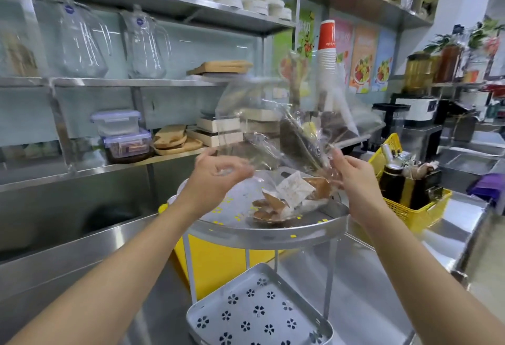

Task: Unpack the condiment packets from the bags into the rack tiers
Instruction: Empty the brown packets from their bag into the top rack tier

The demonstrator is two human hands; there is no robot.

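Note:
A clear plastic bag (262, 123) is held up over the rack's top tier (273, 231), blurred by motion, with dark packets (293, 142) still inside it. My left hand (216, 178) pinches the bag's lower left edge. My right hand (355, 178) grips its lower right corner. On the top tier lies a second clear bag (287, 197) with brown and white condiment packets. The lower tier (257, 314), a grey tray with flower-shaped holes, holds nothing.
A yellow basket (410, 208) with bottles stands right of the rack. A yellow panel (216, 260) sits behind the rack legs. Steel shelves (109, 82) carry glass pitchers, lidded boxes and wooden boards. A stack of red paper cups (326, 46) stands behind the bag.

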